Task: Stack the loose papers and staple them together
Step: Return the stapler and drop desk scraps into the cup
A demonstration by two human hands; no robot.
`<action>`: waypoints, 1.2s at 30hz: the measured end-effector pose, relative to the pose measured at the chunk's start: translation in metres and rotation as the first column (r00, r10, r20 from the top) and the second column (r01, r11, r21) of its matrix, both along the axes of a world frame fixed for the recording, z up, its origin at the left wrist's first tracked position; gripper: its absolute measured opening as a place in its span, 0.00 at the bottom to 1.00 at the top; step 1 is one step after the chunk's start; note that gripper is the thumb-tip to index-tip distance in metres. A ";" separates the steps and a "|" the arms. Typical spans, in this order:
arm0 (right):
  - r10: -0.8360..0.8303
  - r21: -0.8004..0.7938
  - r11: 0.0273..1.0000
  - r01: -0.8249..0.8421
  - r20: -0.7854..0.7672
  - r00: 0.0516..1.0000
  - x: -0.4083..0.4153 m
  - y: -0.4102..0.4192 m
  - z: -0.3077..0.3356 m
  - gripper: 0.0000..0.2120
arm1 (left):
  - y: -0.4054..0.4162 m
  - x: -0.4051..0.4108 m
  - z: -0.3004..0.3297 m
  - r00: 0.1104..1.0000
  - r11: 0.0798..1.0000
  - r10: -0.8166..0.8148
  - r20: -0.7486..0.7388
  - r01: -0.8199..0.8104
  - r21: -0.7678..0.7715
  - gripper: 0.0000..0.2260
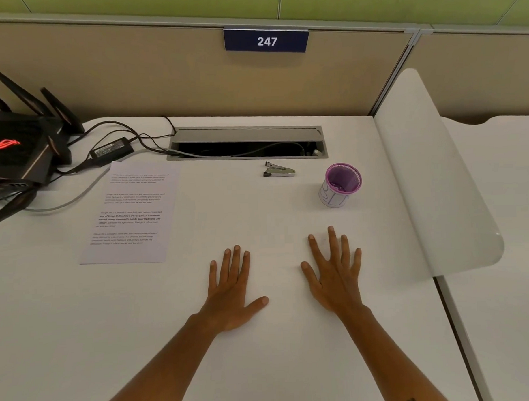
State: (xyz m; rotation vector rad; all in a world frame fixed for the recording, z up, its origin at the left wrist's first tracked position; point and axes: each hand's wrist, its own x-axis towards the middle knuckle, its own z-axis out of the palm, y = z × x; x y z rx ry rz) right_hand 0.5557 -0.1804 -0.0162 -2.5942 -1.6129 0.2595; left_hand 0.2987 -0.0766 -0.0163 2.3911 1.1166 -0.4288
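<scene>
Since both our left hand (230,294) and right hand (335,276) lie flat and empty on the desk (288,217), we'd reach left for the papers (131,214) first, square their edges, then grab the stapler (278,169) beyond our fingertips.

White desk (288,217) against a beige partition (163,78) bearing sign 247 (266,40).
</scene>
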 end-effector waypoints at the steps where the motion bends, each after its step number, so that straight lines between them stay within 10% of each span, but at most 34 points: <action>1: 0.014 -0.006 1.000 -0.014 0.026 1.000 0.000 -0.002 -0.002 0.33 | 0.000 0.000 0.000 1.000 1.000 0.000 0.000 0.000 0.002 0.48; 8: -0.060 -0.023 0.998 0.061 0.041 0.997 0.012 0.007 -0.005 0.31 | -0.002 -0.001 0.000 0.999 1.000 0.005 0.034 -0.005 -0.001 0.49; 17: -0.086 0.232 0.954 0.190 -0.396 0.914 0.036 0.029 0.013 0.27 | -0.001 -0.001 -0.001 1.000 1.000 0.006 0.022 -0.006 -0.010 0.49; 36: 0.073 0.276 0.961 -0.007 -0.229 0.971 0.057 0.057 0.013 0.09 | -0.002 -0.001 0.001 0.999 1.000 0.013 0.032 -0.012 -0.029 0.49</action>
